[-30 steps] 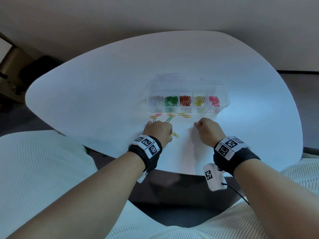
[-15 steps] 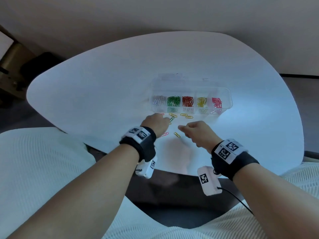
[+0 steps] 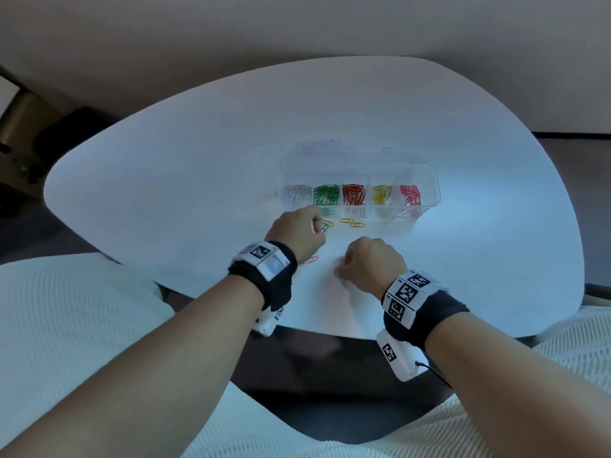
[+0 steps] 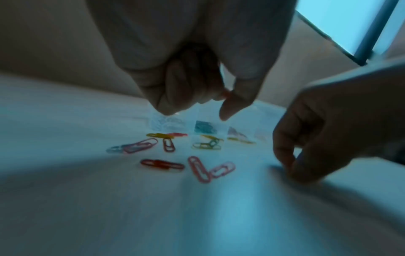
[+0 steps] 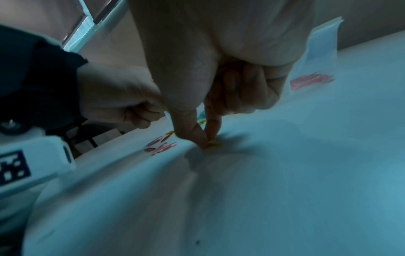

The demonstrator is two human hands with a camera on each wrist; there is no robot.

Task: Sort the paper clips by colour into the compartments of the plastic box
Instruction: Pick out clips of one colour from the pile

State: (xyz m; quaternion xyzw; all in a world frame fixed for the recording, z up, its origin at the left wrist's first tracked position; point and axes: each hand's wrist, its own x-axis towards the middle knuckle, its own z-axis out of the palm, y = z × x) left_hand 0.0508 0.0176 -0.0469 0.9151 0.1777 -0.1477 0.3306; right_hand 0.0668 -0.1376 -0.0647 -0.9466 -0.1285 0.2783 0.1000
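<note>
The clear plastic box (image 3: 433,193) lies across the table with white, green, red, yellow and pink clips in separate compartments. Just in front of its green compartment hovers my left hand (image 3: 315,223), fingers curled, a red paper clip (image 4: 226,93) pinched against the thumb. My right hand (image 3: 340,271) is down on the table nearer me, thumb and index finger pinching a yellow paper clip (image 5: 214,144). Several loose clips lie between the hands and the box: two yellow clips (image 3: 352,223), a green clip (image 3: 324,228), a pink clip (image 3: 309,260) and a red clip (image 4: 162,164).
The white table (image 3: 198,166) has a curved front edge close to my wrists, with dark floor below it. The box's open lid (image 3: 330,153) lies flat behind the compartments. Dark furniture (image 3: 20,133) stands at the far left.
My left hand has lifted off the table and moved forward to the box's front. My right hand has moved left and towards me, down onto the yellow clip.
</note>
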